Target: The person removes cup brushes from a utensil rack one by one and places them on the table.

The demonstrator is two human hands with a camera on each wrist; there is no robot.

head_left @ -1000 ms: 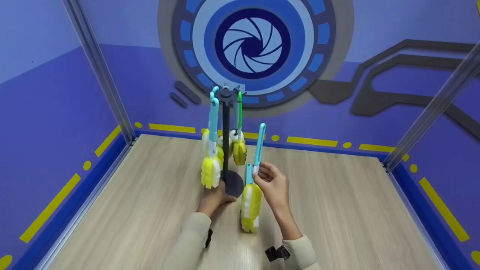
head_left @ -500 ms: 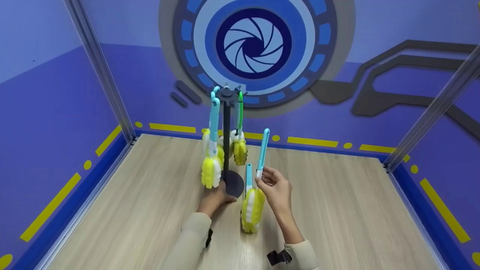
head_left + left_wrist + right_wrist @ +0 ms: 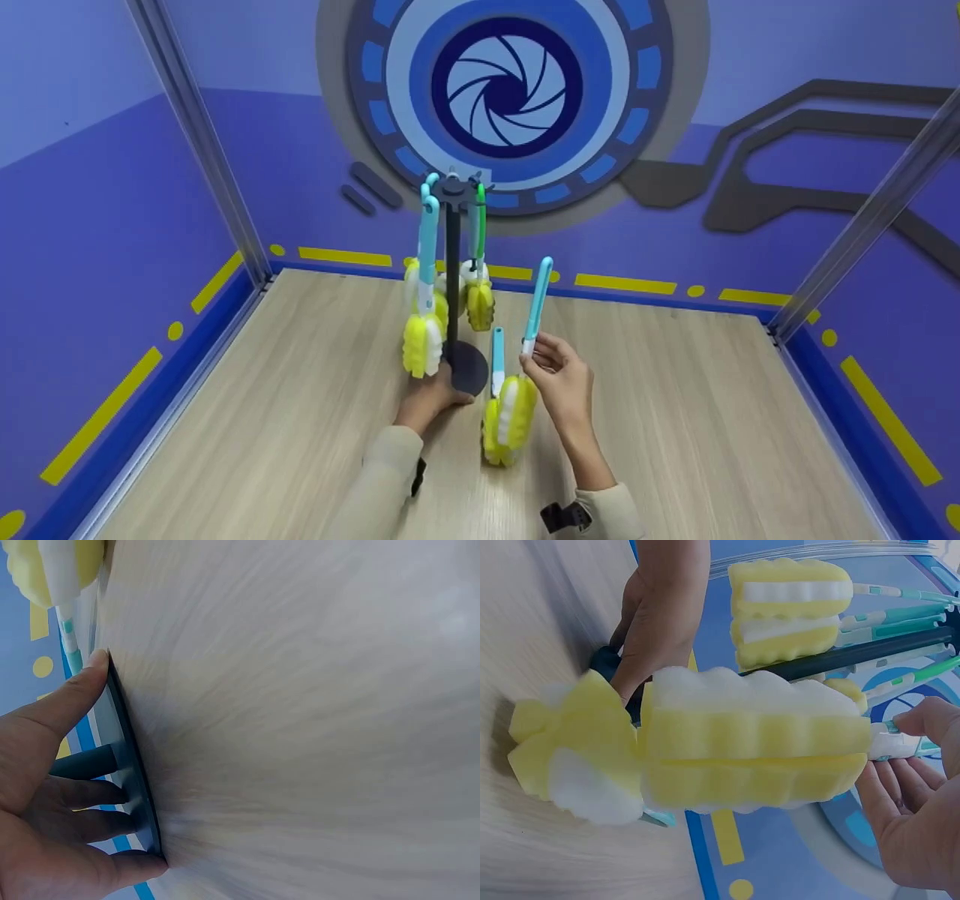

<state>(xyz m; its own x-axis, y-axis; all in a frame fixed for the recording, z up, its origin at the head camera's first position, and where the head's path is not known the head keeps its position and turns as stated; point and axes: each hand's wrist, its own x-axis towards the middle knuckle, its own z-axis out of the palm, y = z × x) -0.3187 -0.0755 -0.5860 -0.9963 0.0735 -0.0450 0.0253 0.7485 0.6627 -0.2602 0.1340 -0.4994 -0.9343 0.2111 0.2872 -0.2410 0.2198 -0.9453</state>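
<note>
My right hand (image 3: 568, 382) pinches a sponge bottle brush by the white neck under its light blue handle (image 3: 538, 296), and its yellow-and-white sponge head (image 3: 517, 412) hangs down. A second sponge brush (image 3: 499, 356) lies on the table behind it, its head partly covered by the held one. In the right wrist view, the lying brush's sponge (image 3: 592, 757) shows near the held head (image 3: 757, 739). My left hand (image 3: 429, 397) holds the round base (image 3: 470, 367) of a black stand, thumb and fingers spread at its rim (image 3: 135, 757).
Several sponge brushes hang from the hooked top (image 3: 454, 191) of the stand, among them a blue-handled one (image 3: 426, 337) at the left and a green-handled one (image 3: 480, 300) at the right. Purple walls (image 3: 292, 165) enclose the wooden table (image 3: 675, 420).
My right hand has shifted right with its brush, whose handle top sits a little lower and leans more to the right. More of the lying brush shows. My left hand and the stand stay put.
</note>
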